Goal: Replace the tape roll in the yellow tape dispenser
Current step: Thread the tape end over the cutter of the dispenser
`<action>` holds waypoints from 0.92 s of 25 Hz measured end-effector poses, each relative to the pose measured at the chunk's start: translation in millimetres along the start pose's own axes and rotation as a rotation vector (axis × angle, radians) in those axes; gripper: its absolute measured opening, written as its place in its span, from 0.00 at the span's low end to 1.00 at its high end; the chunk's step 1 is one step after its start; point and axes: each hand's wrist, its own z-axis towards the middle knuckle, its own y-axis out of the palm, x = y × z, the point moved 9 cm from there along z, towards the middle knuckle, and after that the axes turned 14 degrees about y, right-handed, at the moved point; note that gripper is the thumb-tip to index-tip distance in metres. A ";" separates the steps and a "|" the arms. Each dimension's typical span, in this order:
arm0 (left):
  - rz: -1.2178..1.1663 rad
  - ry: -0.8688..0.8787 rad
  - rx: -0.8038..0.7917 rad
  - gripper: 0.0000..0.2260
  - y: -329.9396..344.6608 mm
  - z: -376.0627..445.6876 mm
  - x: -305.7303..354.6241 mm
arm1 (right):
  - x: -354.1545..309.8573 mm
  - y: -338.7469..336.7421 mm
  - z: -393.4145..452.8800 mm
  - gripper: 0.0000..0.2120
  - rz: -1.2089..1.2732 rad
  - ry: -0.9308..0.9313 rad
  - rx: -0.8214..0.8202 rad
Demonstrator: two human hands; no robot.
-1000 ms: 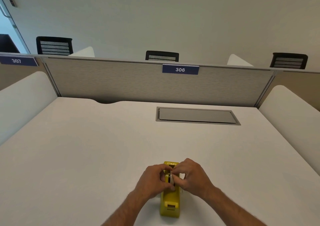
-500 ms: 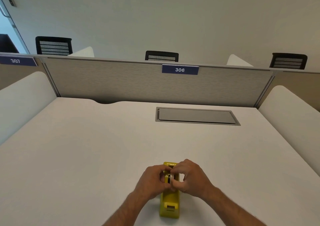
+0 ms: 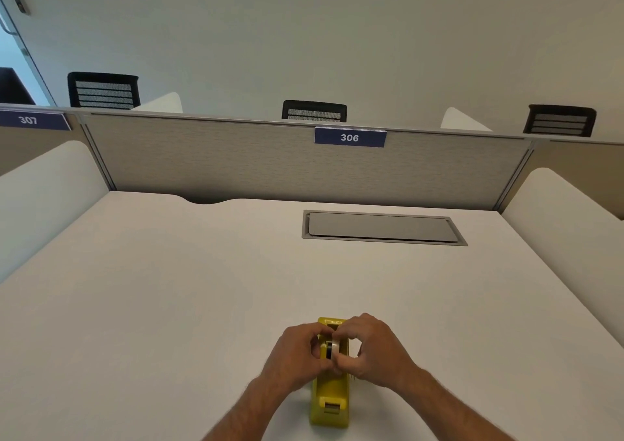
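- Fingers [image 3: 315, 347] of the left hand [image 3: 297, 356] are curled closed against the left side of the tape roll [image 3: 332, 349]; fingertips of the right hand [image 3: 374, 349] pinch it from the right, thumb low and index finger over the top.
- Both hands meet above the middle of the yellow tape dispenser [image 3: 330, 396], gripping the roll between them. Whether the roll is seated in the cradle or held just above it cannot be determined.
- Roll stands on edge, with a dark core visible beside pale tape.
- Dispenser rests on the white desk [image 3: 169, 305], near its front edge, slightly right of centre. Its long axis runs from the person toward the partition; the end with the rectangular slot faces the person.
- No brand marking is legible on the dispenser.
- Grey flush cover panel [image 3: 381, 227] is set into the desk, well beyond the dispenser; it is closed, contents not visible.
- Blue label reading "306" [image 3: 349, 137] is fixed at the top of the grey partition [image 3: 236, 163]; a second blue label reading "307" [image 3: 28, 120] sits at far left.
- Three black mesh chair backs [image 3: 314, 111] show beyond the partition.
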 end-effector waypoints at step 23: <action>0.032 0.012 -0.005 0.28 1.3 0.8 1.7 | 1.9 0.6 0.1 0.13 -0.001 -0.038 0.001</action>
